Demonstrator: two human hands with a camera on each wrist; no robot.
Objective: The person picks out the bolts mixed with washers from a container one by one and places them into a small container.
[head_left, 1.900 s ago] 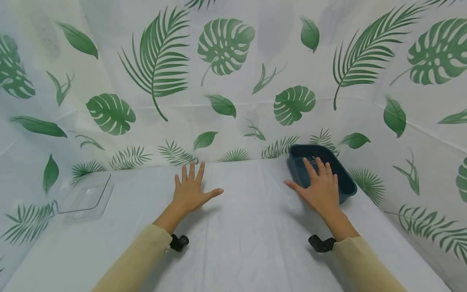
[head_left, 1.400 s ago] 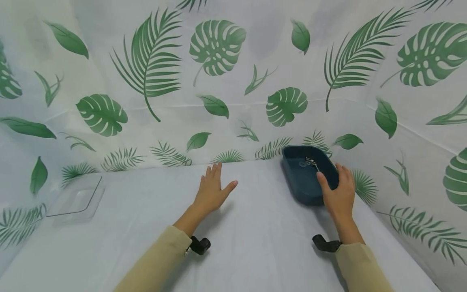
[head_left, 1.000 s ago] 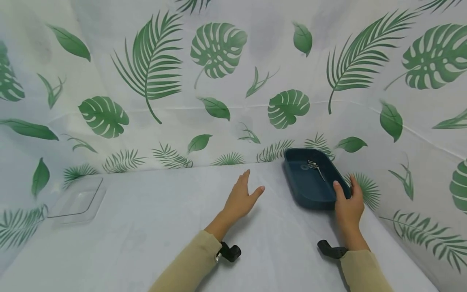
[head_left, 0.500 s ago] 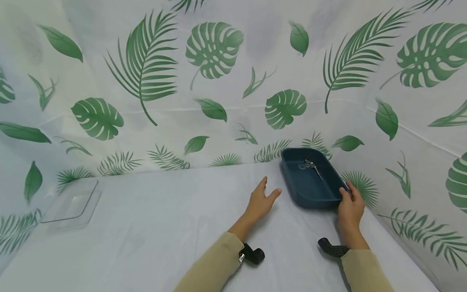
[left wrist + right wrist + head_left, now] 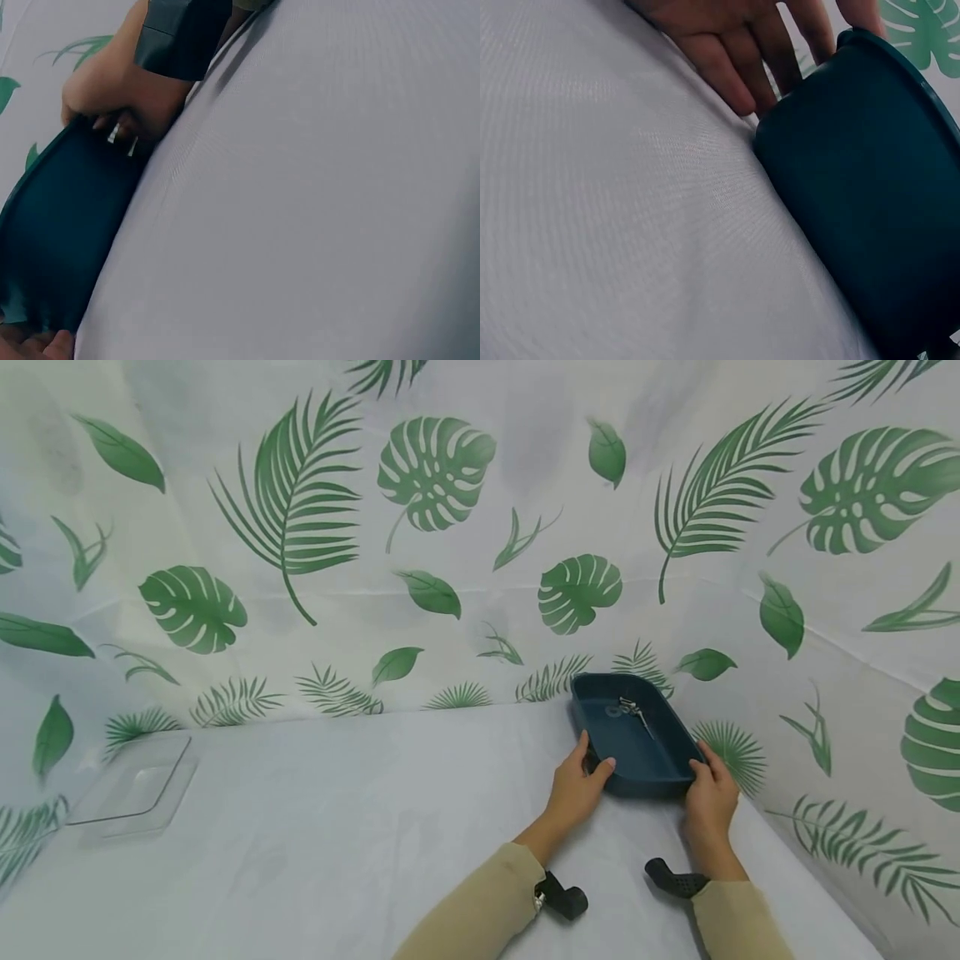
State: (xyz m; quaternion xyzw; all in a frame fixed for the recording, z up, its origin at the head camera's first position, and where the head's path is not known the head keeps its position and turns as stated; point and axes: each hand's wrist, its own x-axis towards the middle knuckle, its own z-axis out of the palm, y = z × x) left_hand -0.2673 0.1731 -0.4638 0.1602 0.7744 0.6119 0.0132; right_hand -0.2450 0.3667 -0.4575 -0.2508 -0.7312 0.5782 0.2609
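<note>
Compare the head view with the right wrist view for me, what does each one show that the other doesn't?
Only the head view shows the clear plastic container at the far left, the inside of the blue tub with a small metal item in it, and the beige sleeves. Only the right wrist view gives a close look at the lower fingers of the right hand, beside the tub's outer wall. Both show the tub, the right hand, the white cloth and some leaf-print backdrop.
</note>
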